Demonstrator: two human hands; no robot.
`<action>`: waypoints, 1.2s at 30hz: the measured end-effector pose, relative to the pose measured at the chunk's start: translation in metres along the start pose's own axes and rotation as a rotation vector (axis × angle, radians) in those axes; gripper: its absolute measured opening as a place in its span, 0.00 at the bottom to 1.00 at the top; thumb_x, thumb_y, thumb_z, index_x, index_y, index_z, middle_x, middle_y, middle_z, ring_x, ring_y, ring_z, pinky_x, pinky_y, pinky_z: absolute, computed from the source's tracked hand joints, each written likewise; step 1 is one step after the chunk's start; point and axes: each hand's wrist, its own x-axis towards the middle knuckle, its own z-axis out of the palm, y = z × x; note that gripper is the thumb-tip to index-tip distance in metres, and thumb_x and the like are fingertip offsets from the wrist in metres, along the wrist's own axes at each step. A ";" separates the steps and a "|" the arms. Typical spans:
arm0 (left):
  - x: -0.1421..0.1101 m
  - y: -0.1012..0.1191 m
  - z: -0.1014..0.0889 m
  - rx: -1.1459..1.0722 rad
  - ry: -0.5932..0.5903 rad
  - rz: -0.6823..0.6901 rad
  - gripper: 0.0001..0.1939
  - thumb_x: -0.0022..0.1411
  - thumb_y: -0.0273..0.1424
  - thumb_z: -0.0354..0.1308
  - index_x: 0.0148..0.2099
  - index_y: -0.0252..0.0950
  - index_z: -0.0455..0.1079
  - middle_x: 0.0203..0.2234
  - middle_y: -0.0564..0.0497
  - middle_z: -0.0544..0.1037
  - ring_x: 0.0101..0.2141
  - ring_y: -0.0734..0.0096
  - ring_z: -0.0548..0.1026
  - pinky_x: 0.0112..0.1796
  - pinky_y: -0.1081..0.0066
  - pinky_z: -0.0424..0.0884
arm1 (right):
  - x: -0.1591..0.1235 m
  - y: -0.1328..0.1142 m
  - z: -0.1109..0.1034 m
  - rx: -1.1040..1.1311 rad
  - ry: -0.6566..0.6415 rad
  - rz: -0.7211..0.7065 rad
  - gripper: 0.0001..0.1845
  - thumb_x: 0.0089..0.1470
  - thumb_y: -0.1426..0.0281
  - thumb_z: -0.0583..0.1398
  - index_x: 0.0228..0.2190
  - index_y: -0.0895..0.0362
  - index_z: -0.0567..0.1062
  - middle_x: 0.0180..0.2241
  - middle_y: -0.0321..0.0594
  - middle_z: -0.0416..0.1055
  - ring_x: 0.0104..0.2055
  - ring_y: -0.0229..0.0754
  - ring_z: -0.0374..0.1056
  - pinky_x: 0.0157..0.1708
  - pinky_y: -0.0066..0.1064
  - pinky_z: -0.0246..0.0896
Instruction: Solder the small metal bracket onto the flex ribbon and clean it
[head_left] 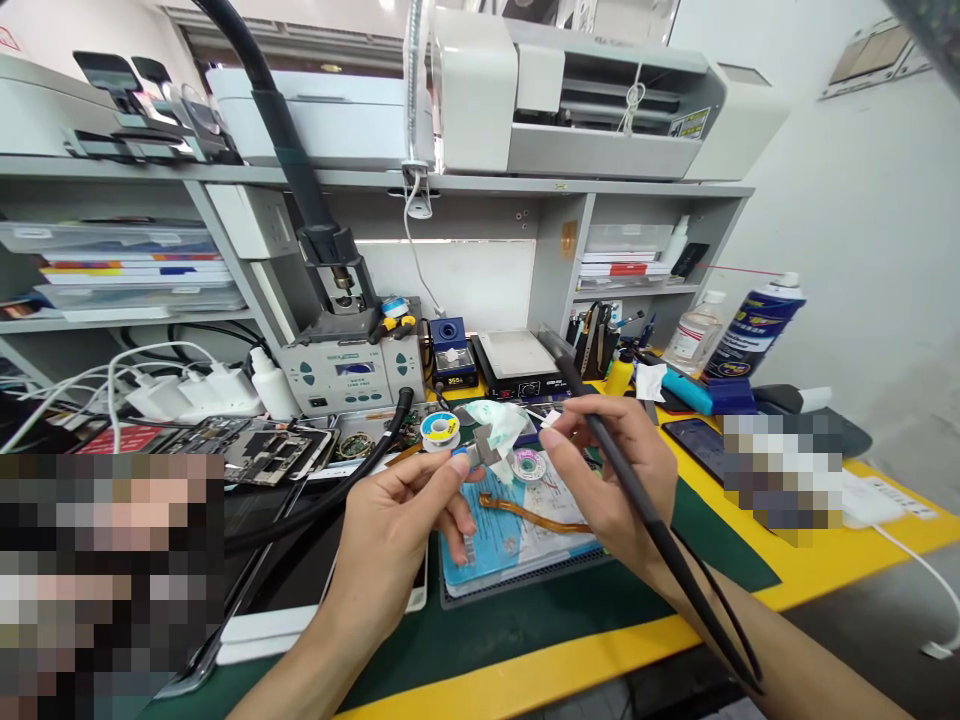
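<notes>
My left hand point(409, 515) is closed, with thumb and forefinger pinching a small flat grey metal piece point(486, 447) that has a blue end. Its exact kind I cannot make out. Just behind it lies a crumpled white-and-green tissue point(501, 422). My right hand point(626, 465) is closed round a black corded soldering iron point(619, 462), whose far end points up and away. Close to the right fingertips is a small white piece point(551, 420); whether they hold it I cannot tell. Below both hands, an orange flex cable point(532, 515) lies on a blue-and-white pad point(480, 560).
Solder spools point(440, 430) stand behind my left hand. A hot-air station point(352, 375), a soldering station point(452, 360) and a hot plate point(517, 365) line the back. Opened phones point(277, 450) lie left. A thick black hose point(330, 510) crosses beside my left wrist. Spray can point(754, 325) at right.
</notes>
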 end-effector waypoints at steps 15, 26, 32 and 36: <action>-0.002 0.002 0.005 0.031 0.007 0.016 0.13 0.60 0.40 0.66 0.34 0.33 0.76 0.16 0.53 0.76 0.13 0.74 0.71 0.20 0.74 0.65 | 0.004 0.000 0.002 0.024 -0.085 0.120 0.11 0.55 0.71 0.65 0.40 0.53 0.72 0.31 0.37 0.74 0.29 0.38 0.71 0.28 0.28 0.68; -0.004 0.006 0.006 -0.018 -0.030 -0.024 0.13 0.61 0.39 0.65 0.34 0.32 0.76 0.16 0.52 0.76 0.14 0.75 0.70 0.19 0.76 0.65 | 0.004 0.007 0.002 0.038 -0.166 0.102 0.10 0.55 0.74 0.65 0.40 0.53 0.72 0.31 0.34 0.74 0.30 0.36 0.72 0.31 0.27 0.69; -0.004 0.011 0.006 -0.086 -0.004 -0.069 0.15 0.60 0.39 0.65 0.30 0.30 0.76 0.15 0.51 0.75 0.14 0.76 0.68 0.17 0.77 0.66 | 0.005 0.008 -0.004 0.115 -0.161 0.114 0.09 0.58 0.71 0.64 0.41 0.54 0.72 0.32 0.35 0.73 0.31 0.37 0.72 0.31 0.27 0.70; -0.004 0.010 0.008 -0.091 0.052 -0.041 0.15 0.59 0.39 0.66 0.30 0.30 0.76 0.16 0.51 0.75 0.15 0.76 0.68 0.17 0.77 0.66 | 0.002 0.004 -0.004 0.125 -0.203 0.089 0.14 0.55 0.70 0.67 0.43 0.54 0.71 0.33 0.38 0.74 0.32 0.40 0.73 0.31 0.30 0.71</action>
